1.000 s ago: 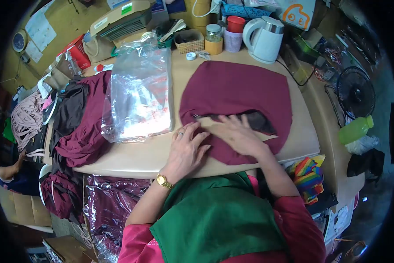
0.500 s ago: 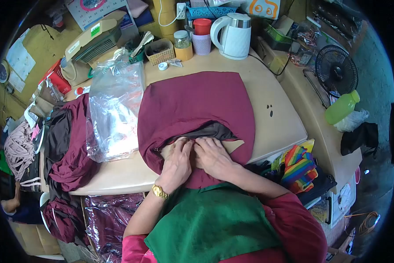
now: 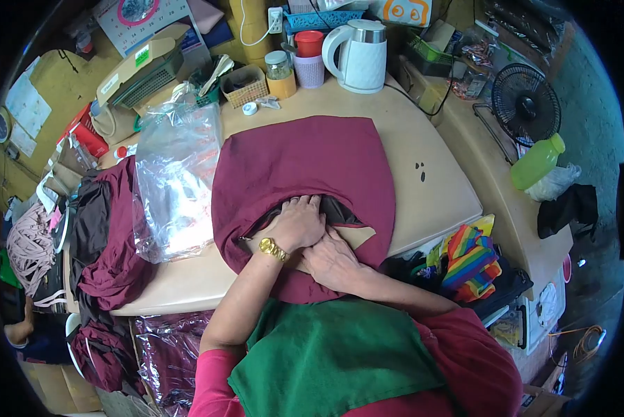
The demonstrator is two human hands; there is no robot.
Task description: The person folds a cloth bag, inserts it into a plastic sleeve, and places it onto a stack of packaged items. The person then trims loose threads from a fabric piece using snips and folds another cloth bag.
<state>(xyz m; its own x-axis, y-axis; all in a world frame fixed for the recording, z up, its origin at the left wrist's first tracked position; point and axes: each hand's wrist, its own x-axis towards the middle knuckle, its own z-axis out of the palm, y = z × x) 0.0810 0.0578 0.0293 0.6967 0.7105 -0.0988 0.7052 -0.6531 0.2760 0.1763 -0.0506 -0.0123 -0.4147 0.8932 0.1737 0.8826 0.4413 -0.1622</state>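
A maroon cloth cover (image 3: 305, 156) lies on the table, its opening facing me and showing a dark lining (image 3: 340, 210). A flat beige panel (image 3: 359, 236) shows inside that opening. My left hand (image 3: 300, 222), with a gold watch at the wrist, lies flat with fingers stretched into the opening against the lining. Just below and to the right, my right hand (image 3: 331, 263) rests flat on the beige panel near the lower edge of the opening. Its fingertips are partly hidden beside my left hand.
A clear plastic bag (image 3: 176, 181) and a heap of maroon and black cloth (image 3: 114, 229) lie to the left. Along the back stand a white kettle (image 3: 362, 57), a jar (image 3: 280, 75) and baskets. A fan (image 3: 526, 103) and a green bottle (image 3: 538, 161) are at right.
My left hand has moved forward and right, its fingers now reaching deeper into the opening. My right hand has shifted slightly down and right. The view has moved a little.
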